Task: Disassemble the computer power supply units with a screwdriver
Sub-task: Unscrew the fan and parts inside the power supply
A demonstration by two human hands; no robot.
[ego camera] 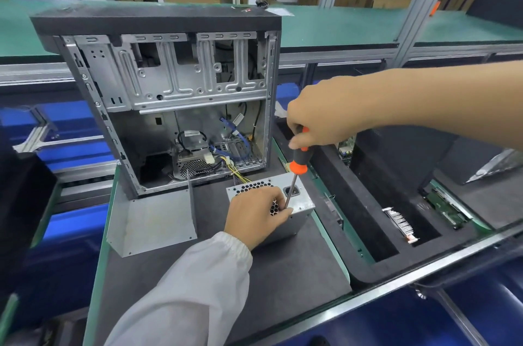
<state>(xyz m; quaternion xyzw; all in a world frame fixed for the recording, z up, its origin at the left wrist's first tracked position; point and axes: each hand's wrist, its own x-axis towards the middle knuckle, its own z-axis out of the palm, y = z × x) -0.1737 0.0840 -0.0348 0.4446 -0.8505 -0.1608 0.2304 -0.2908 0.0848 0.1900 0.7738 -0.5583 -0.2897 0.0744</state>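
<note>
A silver power supply unit sits on the dark mat in front of an open computer case, its cables running back into the case. My left hand grips the unit's top and steadies the screwdriver's shaft between its fingers. My right hand holds the top of the orange-and-black screwdriver, which stands almost upright with its tip on the unit's upper face beside the power socket.
A bent metal side panel lies left of the unit. To the right is a black foam tray with circuit boards in its slots. Blue bins and a green conveyor surround the workstation.
</note>
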